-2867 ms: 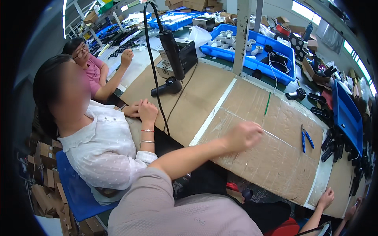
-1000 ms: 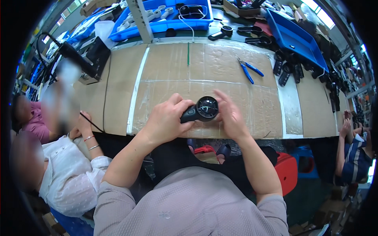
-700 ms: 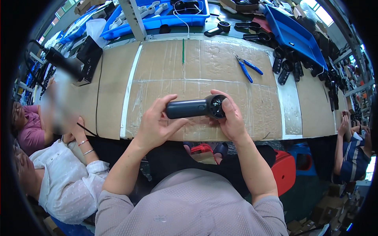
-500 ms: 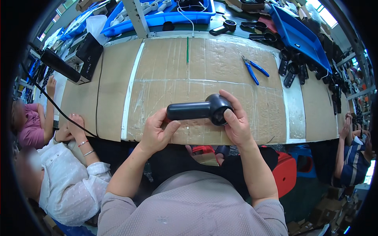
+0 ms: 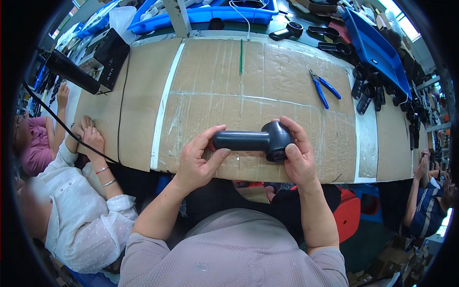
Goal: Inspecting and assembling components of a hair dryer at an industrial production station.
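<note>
Between my two hands, above the near part of the cardboard-covered table, is a black handheld fan (image 5: 244, 140). Its smooth cylindrical handle points left and its round head sits at the right end, with the opening turned downward and toward me. My left hand (image 5: 198, 158) pinches the handle's end between thumb and fingers. My right hand (image 5: 300, 155) is closed around the head, thumb at the near side and fingers behind. Farther off to the right, blue-handled nippers (image 5: 325, 89) lie on the cardboard with their jaws pointing away.
Similar black fans (image 5: 366, 95) lie along the right side near a blue tray (image 5: 377, 45). A blue bin (image 5: 205, 16) stands behind a metal post (image 5: 177, 18). At left are a black box-shaped device (image 5: 103, 60), a cable, and a co-worker's hands (image 5: 91, 136) on the table.
The fan has turned in my hands, so its head opening now faces more downward. Table and tools have shifted slightly in view. Both hands keep their hold.
</note>
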The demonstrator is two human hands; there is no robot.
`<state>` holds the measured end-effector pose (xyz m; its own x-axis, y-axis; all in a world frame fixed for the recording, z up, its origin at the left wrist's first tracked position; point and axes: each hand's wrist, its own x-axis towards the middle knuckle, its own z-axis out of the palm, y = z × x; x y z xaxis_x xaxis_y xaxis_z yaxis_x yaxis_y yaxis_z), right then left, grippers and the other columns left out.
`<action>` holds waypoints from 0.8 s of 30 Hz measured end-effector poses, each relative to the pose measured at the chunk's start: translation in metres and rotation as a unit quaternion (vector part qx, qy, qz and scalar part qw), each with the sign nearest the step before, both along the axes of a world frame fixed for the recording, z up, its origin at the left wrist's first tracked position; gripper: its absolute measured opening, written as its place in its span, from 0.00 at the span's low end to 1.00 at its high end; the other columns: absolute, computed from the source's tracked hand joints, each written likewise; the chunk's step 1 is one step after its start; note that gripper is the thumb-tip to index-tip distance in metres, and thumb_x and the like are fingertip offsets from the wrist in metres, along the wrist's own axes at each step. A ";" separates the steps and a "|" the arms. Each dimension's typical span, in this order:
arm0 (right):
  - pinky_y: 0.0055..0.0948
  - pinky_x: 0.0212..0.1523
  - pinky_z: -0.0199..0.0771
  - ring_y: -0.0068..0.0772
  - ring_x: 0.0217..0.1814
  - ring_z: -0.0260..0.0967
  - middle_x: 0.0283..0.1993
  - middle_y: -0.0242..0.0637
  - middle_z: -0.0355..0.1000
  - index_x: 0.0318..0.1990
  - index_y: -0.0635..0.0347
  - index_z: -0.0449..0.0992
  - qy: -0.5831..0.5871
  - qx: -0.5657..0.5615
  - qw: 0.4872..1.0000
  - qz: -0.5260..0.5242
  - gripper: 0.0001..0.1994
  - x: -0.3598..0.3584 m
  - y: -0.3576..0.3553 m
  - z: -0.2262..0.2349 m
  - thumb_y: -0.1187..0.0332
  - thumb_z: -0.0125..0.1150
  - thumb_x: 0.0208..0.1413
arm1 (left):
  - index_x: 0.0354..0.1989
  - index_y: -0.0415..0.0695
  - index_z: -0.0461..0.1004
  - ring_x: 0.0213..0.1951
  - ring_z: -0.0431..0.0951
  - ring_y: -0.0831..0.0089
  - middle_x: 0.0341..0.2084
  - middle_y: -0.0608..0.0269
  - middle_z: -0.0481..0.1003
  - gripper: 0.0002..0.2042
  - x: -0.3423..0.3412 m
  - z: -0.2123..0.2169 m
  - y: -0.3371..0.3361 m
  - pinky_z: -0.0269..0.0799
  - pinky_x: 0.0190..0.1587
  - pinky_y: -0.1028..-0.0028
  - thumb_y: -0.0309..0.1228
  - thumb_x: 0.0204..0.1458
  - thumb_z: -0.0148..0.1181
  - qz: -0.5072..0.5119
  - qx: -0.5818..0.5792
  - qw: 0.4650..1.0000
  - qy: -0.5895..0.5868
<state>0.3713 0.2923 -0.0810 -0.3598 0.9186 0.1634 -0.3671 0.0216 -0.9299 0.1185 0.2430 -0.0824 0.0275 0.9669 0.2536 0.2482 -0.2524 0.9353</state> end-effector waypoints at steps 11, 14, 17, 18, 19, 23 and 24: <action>0.31 0.51 0.75 0.36 0.50 0.73 0.53 0.48 0.75 0.61 0.62 0.72 -0.133 -0.064 0.988 -0.047 0.27 -0.012 0.002 0.011 0.47 0.51 0.69 | 0.63 0.43 0.70 0.37 0.78 0.74 0.41 0.58 0.77 0.27 0.000 0.005 -0.004 0.75 0.40 0.78 0.26 0.53 0.71 0.001 -0.006 0.998 -0.068; 0.26 0.41 0.77 0.33 0.44 0.74 0.49 0.46 0.76 0.60 0.62 0.73 -0.152 -0.093 0.983 -0.036 0.28 -0.014 0.003 0.018 0.45 0.48 0.70 | 0.62 0.42 0.70 0.37 0.78 0.74 0.41 0.58 0.77 0.28 -0.002 0.005 -0.005 0.76 0.41 0.79 0.26 0.52 0.72 0.004 -0.016 0.997 -0.077; 0.20 0.25 0.75 0.29 0.37 0.74 0.44 0.44 0.77 0.58 0.62 0.75 -0.186 -0.139 0.972 -0.019 0.31 -0.015 0.006 0.027 0.41 0.46 0.70 | 0.61 0.42 0.71 0.36 0.78 0.74 0.41 0.58 0.77 0.28 -0.003 0.002 -0.007 0.76 0.40 0.80 0.27 0.51 0.73 0.007 -0.017 0.996 -0.083; 0.20 0.25 0.75 0.29 0.37 0.74 0.44 0.44 0.77 0.58 0.62 0.75 -0.186 -0.138 0.973 -0.018 0.31 -0.015 0.006 0.027 0.41 0.46 0.70 | 0.61 0.42 0.71 0.36 0.78 0.74 0.41 0.58 0.77 0.28 -0.003 0.002 -0.007 0.76 0.40 0.80 0.27 0.51 0.73 0.008 -0.016 0.996 -0.083; 0.19 0.23 0.73 0.28 0.36 0.73 0.44 0.44 0.77 0.57 0.62 0.75 -0.185 -0.144 0.972 -0.017 0.31 -0.015 0.006 0.027 0.41 0.45 0.70 | 0.61 0.42 0.71 0.36 0.78 0.74 0.41 0.58 0.77 0.27 -0.004 0.001 -0.007 0.76 0.40 0.80 0.27 0.51 0.73 0.007 -0.015 0.996 -0.089; 0.17 0.15 0.68 0.26 0.34 0.72 0.45 0.44 0.75 0.56 0.63 0.76 -0.180 -0.162 0.970 -0.018 0.33 -0.016 0.007 0.026 0.39 0.42 0.70 | 0.60 0.42 0.71 0.36 0.78 0.74 0.41 0.58 0.77 0.27 -0.004 0.001 -0.007 0.76 0.39 0.80 0.27 0.51 0.74 0.002 -0.015 0.994 -0.107; 0.16 0.16 0.68 0.25 0.34 0.72 0.45 0.43 0.75 0.57 0.63 0.75 -0.174 -0.155 0.972 -0.015 0.32 -0.016 0.006 0.025 0.40 0.43 0.70 | 0.60 0.42 0.71 0.36 0.78 0.74 0.41 0.58 0.77 0.27 -0.004 0.001 -0.007 0.76 0.39 0.80 0.28 0.51 0.74 0.004 -0.014 0.994 -0.107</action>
